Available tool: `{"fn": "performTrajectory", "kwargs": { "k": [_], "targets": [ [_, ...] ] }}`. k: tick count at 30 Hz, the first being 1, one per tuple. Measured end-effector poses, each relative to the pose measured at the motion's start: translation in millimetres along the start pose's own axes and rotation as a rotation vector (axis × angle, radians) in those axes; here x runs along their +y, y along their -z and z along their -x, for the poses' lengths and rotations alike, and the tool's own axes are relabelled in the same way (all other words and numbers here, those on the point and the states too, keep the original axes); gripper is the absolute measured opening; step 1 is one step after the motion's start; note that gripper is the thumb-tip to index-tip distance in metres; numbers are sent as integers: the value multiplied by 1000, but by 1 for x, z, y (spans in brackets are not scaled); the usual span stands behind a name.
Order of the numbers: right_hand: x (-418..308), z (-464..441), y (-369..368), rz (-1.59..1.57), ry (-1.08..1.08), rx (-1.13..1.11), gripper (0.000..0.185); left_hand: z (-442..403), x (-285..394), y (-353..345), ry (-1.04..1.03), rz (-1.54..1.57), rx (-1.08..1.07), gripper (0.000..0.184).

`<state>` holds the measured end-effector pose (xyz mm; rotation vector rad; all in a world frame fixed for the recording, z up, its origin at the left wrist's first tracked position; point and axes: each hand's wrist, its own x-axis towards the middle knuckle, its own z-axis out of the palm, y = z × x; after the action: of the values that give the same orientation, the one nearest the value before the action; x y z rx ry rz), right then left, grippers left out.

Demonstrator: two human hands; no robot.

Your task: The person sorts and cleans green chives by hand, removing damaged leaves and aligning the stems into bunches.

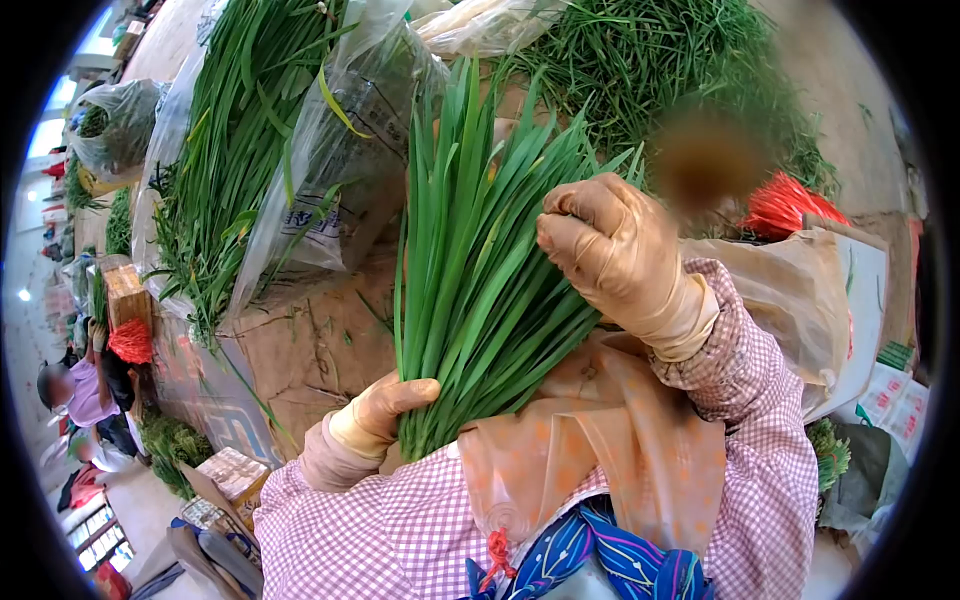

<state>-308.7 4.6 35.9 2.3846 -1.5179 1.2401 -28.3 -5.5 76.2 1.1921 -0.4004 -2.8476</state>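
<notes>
A bunch of Chinese chives (480,270) fans out in front of me, its flat green leaves pointing away. My left hand (375,410), in a tan rubber glove, is wrapped round the lower end of the bunch, thumb across the front. At the bunch's right edge is my right hand (620,250), gloved alike, with its fingers curled shut against the leaves. What lies inside those fingers, if anything, is hidden. The bunch rests close to the brown apron (630,410) over my lap.
More long chives (245,150) lie in a clear plastic bag (350,130) at left. A big heap of loose greens (640,70) is at the back. Red ties (790,205) lie at right. A co-worker in a purple shirt (90,390) is far left.
</notes>
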Motion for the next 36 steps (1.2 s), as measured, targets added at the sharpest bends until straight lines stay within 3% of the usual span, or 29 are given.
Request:
{"fn": "performTrajectory", "kwargs": {
  "k": [5, 9, 12, 15, 19, 22, 27, 29, 32, 34, 36],
  "targets": [
    [-8, -1, -4, -337, -227, 125, 18, -2, 0, 1, -13, -21, -24, 69],
    [-17, -9, -10, -190, -119, 42, 18, -4, -1, 6, -28, -25, -39, 69],
    [-18, -18, -8, -123, -203, -182, 22, -5, -1, 7, -38, -18, -45, 68],
    [-20, -26, -9, -47, -114, -283, 28, -4, -3, 7, -50, -15, -50, 68],
    [-23, -34, -8, 40, 51, -324, 24, -5, -2, 11, -27, -27, -68, 67],
    [-29, -32, -4, 57, 186, -217, 7, -2, 1, 8, 3, -63, -52, 69],
    [-43, -14, 4, -66, 3, -371, 11, 1, 9, -12, -89, -150, -75, 76],
    [-45, -11, -1, -39, -79, -444, 13, -4, 10, -4, -36, -224, -106, 77],
    [-51, -13, -5, -3, 27, -460, 15, -5, 1, 1, -14, -104, -41, 76],
    [-53, -10, -8, 5, 142, -467, 18, -10, -5, 13, -17, -188, -29, 76],
    [-51, -4, -15, -88, 78, -454, 17, -11, -2, 7, -35, -230, -10, 76]
  ]
}}
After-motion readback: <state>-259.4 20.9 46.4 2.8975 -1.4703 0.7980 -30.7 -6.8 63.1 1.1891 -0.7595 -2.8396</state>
